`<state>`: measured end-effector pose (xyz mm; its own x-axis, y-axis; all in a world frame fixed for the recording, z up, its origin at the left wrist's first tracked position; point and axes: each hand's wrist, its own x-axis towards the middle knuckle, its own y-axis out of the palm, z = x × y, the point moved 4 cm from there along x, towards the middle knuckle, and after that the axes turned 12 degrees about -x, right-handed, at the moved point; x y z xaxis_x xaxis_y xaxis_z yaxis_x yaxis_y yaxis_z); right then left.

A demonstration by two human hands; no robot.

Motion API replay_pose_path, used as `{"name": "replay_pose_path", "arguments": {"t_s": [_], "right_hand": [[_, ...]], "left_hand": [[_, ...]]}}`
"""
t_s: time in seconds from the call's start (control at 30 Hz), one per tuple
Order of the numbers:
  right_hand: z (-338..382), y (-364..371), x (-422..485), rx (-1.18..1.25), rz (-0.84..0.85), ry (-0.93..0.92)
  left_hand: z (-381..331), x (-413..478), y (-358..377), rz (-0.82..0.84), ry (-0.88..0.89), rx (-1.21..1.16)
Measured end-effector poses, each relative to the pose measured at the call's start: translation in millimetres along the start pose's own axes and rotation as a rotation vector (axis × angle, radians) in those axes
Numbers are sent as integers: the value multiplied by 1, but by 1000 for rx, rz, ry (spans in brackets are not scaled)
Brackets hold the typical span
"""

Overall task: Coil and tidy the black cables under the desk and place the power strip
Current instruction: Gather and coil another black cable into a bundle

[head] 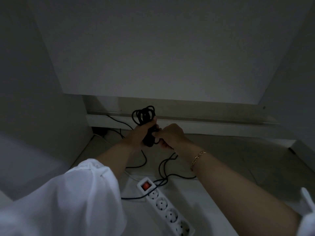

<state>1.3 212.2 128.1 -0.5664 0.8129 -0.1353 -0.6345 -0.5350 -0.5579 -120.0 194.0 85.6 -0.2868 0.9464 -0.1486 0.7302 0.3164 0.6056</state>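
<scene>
My left hand (142, 133) grips a bundle of coiled black cable (144, 115), its loops sticking up above my fist. Right beside it, my right hand (170, 136) pinches the loose end of the same cable against the bundle's lower part. The free black cable (162, 167) trails down from my right hand across the floor. A white power strip (163, 204) with a red switch and several sockets lies on the floor in front of me, below my hands. Black cable runs over its switch end.
The space is dim, under a desk with a white back panel (170, 57) and side walls. A white skirting board (204, 126) runs along the floor at the back. More black cable (119, 122) and a thin white cord (105, 141) lie at the back left.
</scene>
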Motion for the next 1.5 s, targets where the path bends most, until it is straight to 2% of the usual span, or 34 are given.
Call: {"name": "replay_pose_path", "arguments": {"t_s": [0.23, 0.37, 0.43, 0.53, 0.63, 0.7, 0.87, 1.0, 1.27, 1.4, 1.5], "right_hand": [[-3, 1, 0, -33, 75, -90], [0, 2, 1, -135, 102, -112], [-1, 1, 0, -161, 203, -107], [-5, -2, -5, -257, 362, -163], [-3, -11, -8, -261, 408, -183], [-1, -18, -7, -263, 395, -184], [-3, -8, -3, -528, 326, -233], [-9, -1, 3, -689, 206, -229], [-15, -22, 4, -686, -89, -126], [-19, -19, 4, -707, -82, -121], [-21, -17, 10, -634, -10, -72]], "left_hand": [[4, -3, 0, -9, -90, -26], [-3, -4, 6, -72, -9, -104], [-11, -5, 8, -81, 20, -120], [-21, -9, 1, -54, 26, -16], [-21, -12, -6, -61, 5, 143], [-18, -14, -5, -78, -1, 204], [-12, -13, 8, -55, 16, 278], [-3, -13, 17, -3, -63, 236], [7, -18, 20, 45, -195, 196], [7, -16, 23, 63, -155, 315], [4, -13, 23, 2, -129, 369]]}}
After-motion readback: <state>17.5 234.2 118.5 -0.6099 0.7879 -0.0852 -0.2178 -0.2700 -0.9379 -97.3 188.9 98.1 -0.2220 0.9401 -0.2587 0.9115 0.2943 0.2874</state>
